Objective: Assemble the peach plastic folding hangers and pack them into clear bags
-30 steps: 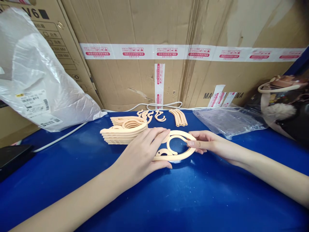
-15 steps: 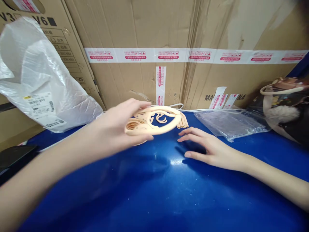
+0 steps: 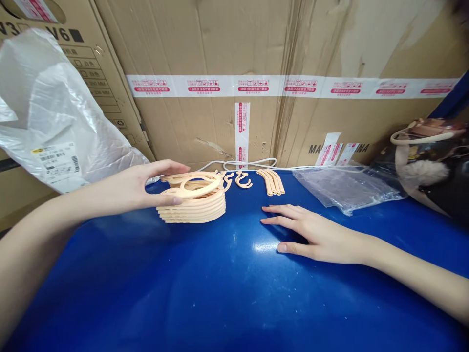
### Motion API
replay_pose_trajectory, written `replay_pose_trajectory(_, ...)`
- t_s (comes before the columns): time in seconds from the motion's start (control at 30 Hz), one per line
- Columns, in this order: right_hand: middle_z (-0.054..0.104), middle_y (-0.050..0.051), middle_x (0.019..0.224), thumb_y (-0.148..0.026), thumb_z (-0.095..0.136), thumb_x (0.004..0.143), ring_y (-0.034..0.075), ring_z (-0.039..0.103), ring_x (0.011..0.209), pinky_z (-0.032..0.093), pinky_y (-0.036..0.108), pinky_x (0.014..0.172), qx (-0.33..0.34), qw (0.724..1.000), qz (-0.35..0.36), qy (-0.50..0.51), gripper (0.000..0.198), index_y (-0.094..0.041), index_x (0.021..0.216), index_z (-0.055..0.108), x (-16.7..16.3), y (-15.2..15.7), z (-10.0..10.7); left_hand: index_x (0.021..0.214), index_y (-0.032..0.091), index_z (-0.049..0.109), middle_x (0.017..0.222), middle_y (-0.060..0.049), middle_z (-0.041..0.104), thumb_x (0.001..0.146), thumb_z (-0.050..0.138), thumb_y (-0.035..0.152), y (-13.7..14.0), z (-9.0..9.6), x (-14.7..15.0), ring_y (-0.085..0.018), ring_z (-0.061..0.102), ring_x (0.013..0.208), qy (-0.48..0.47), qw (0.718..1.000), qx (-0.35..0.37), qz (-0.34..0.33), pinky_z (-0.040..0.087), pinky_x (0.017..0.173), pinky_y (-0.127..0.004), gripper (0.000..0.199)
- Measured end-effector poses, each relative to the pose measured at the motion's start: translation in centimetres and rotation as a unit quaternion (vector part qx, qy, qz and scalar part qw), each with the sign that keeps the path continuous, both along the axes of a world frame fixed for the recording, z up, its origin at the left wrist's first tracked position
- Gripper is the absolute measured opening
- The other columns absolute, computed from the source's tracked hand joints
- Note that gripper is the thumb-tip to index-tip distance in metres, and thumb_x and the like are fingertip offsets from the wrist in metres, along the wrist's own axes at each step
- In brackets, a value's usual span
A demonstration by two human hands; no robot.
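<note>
Many pale hangers sit in a pile [image 3: 192, 212] on the blue table [image 3: 234, 293], a bit left of the middle. The job right now looks like putting the top hanger [image 3: 201, 192] neatly on the others. I think the next move calls for a soft touch: line it up, then open the fingers and lift off without a bump.

The left hand [image 3: 141, 186] reaches in from the side, curved around the end of the top hanger. Its thumb is on the near side and its fingers are on the far side. I cannot tell if it grips or just rests there.

The right hand [image 3: 311, 232] holds nothing. It is palm down at the table, fingers spread, thumb apart and nearer the person.

By the pile's right side are small hooks [image 3: 245, 186], then bent strips [image 3: 273, 183] side by side. Behind them is a big box [image 3: 205, 122].
</note>
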State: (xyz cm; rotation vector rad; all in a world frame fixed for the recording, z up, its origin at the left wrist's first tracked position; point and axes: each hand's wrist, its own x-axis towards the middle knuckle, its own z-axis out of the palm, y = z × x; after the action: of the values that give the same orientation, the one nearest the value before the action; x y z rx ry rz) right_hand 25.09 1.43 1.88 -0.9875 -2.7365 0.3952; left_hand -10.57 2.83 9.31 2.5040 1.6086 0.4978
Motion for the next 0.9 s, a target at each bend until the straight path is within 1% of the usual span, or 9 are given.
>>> replay_pose_trajectory(0.17, 0.039, 0.008, 0.152, -0.053, 0.051, 0.091, 0.03, 0.038, 0.137, 0.033, 0.052, 0.11, 0.001, 1.0, 0.001, -0.008, 0.054, -0.029, 0.139, 0.048, -0.03, 0.0, 0.06, 0.127, 0.021, 0.053, 0.126, -0.001, 0.062, 0.09, 0.056, 0.049, 0.51, -0.46, -0.31, -0.022, 0.058, 0.109, 0.013, 1.0, 0.016, -0.016, 0.048, 0.091, -0.038, 0.046)
replay_pose_trajectory(0.27, 0.038, 0.008, 0.152, -0.053, 0.05, 0.092, 0.029, 0.037, 0.137, 0.033, 0.051, 0.111, 0.002, 1.0, -0.001, -0.016, 0.055, -0.028, 0.14, 0.047, -0.07, -0.01, 0.11, 0.125, 0.02, 0.053, 0.121, 0.0, 0.064, 0.092, 0.053, 0.049, 0.59, -0.51, -0.28, -0.02, 0.059, 0.104, 0.018, 0.999, 0.007, -0.026, 0.049, 0.087, -0.034, 0.044)
replay_pose_trajectory(0.47, 0.04, 0.009, 0.151, -0.052, 0.052, 0.091, 0.03, 0.039, 0.136, 0.033, 0.053, 0.11, 0.002, 1.0, 0.003, -0.005, 0.054, -0.028, 0.14, 0.048, -0.06, -0.05, 0.13, 0.122, 0.022, 0.055, 0.122, 0.002, 0.062, 0.09, 0.056, 0.049, 0.29, -0.52, 0.23, -0.023, 0.058, 0.108, -0.013, 1.0, -0.009, -0.006, 0.044, 0.094, -0.038, 0.042)
replay_pose_trajectory(0.63, 0.039, 0.009, 0.152, -0.052, 0.051, 0.092, 0.03, 0.038, 0.136, 0.033, 0.053, 0.11, 0.006, 1.0, 0.006, -0.009, 0.054, -0.028, 0.14, 0.048, 0.0, 0.0, 0.02, 0.12, 0.022, 0.057, 0.118, 0.002, 0.065, 0.087, 0.059, 0.052, 0.37, -0.79, 0.35, -0.022, 0.06, 0.102, -0.031, 0.999, -0.022, -0.016, 0.046, 0.089, -0.033, 0.046)
replay_pose_trajectory(0.77, 0.038, 0.009, 0.152, -0.052, 0.049, 0.092, 0.03, 0.037, 0.137, 0.032, 0.053, 0.111, 0.007, 1.0, 0.004, -0.018, 0.054, -0.027, 0.14, 0.047, 0.02, 0.01, 0.0, 0.121, 0.021, 0.056, 0.119, 0.002, 0.065, 0.09, 0.056, 0.049, 0.31, -0.91, 0.48, -0.02, 0.059, 0.102, -0.032, 0.999, -0.016, -0.021, 0.045, 0.091, -0.033, 0.041)
replay_pose_trajectory(0.9, 0.038, 0.009, 0.152, -0.053, 0.049, 0.092, 0.029, 0.036, 0.138, 0.032, 0.052, 0.111, 0.006, 1.0, 0.003, -0.022, 0.055, -0.027, 0.14, 0.047, 0.03, -0.01, 0.01, 0.121, 0.022, 0.056, 0.118, 0.002, 0.065, 0.089, 0.056, 0.051, 0.44, -0.97, 0.43, -0.021, 0.06, 0.102, -0.024, 0.999, -0.018, -0.019, 0.047, 0.088, -0.032, 0.043)
